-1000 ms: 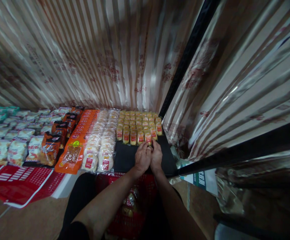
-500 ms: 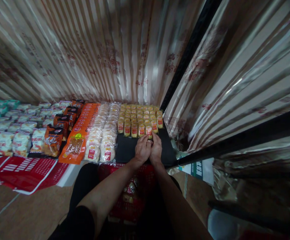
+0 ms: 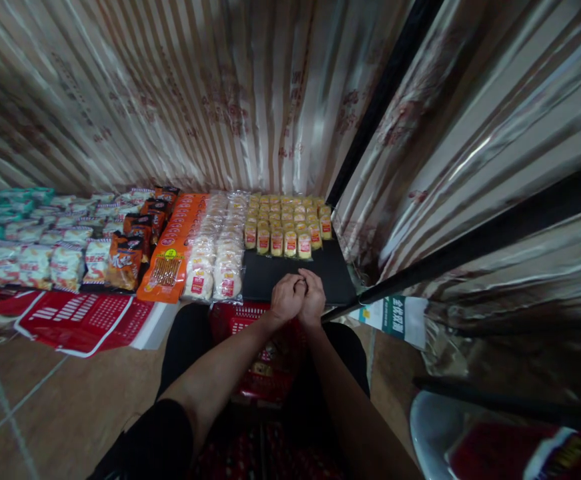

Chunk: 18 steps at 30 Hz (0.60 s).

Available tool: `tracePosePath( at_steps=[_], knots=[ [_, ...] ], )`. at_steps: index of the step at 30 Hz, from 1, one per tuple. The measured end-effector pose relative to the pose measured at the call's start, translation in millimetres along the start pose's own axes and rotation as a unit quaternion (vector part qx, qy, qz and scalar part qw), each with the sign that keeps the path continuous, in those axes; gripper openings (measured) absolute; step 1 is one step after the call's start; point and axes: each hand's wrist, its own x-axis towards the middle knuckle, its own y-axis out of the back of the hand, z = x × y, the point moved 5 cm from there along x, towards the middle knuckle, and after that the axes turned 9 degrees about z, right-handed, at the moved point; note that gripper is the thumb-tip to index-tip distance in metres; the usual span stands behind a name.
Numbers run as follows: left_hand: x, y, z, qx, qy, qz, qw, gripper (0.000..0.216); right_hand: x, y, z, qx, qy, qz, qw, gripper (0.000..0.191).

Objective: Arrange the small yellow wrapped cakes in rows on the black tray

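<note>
My left hand (image 3: 288, 297) and my right hand (image 3: 313, 297) are side by side over the front of a black shelf (image 3: 257, 277). Their fingers are curled inward and touch each other, and nothing shows between them. Just beyond the fingertips, small yellow-wrapped snack cakes (image 3: 290, 244) with red labels stand in close rows. A gap of bare black surface separates my hands from the front row. To the left of these cakes lie two columns of clear-wrapped round white crackers (image 3: 227, 273).
Orange stick-snack packets (image 3: 167, 270), orange-black bags (image 3: 124, 263) and white bags (image 3: 67, 265) fill the shelf leftward. A red bag (image 3: 83, 323) hangs in front. Below my hands is a red basket (image 3: 233, 320). A black post (image 3: 370, 113) rises at the right; striped curtain (image 3: 250, 100) hangs behind.
Both hands have drawn back from the front row of yellow snack cakes toward me, staying together. The cakes remain standing in their rows. The view has shifted slightly.
</note>
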Motion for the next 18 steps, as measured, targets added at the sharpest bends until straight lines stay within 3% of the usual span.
tracePosePath(
  at_steps=[5, 10, 14, 16, 18],
  knots=[
    [-32, 16, -4, -0.014, -0.057, 0.009, 0.998, 0.027, -35, 10, -15, 0.021, 0.033, -0.003, 0.999, 0.034],
    [-71, 26, -22, -0.006, -0.051, -0.003, 0.999, 0.028, -77, 11, -8, 0.009, 0.076, -0.017, 0.997, 0.032],
    [-99, 20, -54, 0.052, 0.036, -0.092, 0.994, 0.028, -115, 0, 12, -0.020, 0.050, -0.083, 0.995, 0.032],
    [-112, 13, -77, 0.087, 0.122, -0.171, 0.974, 0.031, -133, -12, 24, -0.067, -0.005, -0.168, 0.984, 0.034],
    [-122, 8, -95, 0.101, 0.164, -0.203, 0.960, 0.035, -151, -25, 36, -0.127, -0.077, -0.277, 0.949, 0.038]
  ],
)
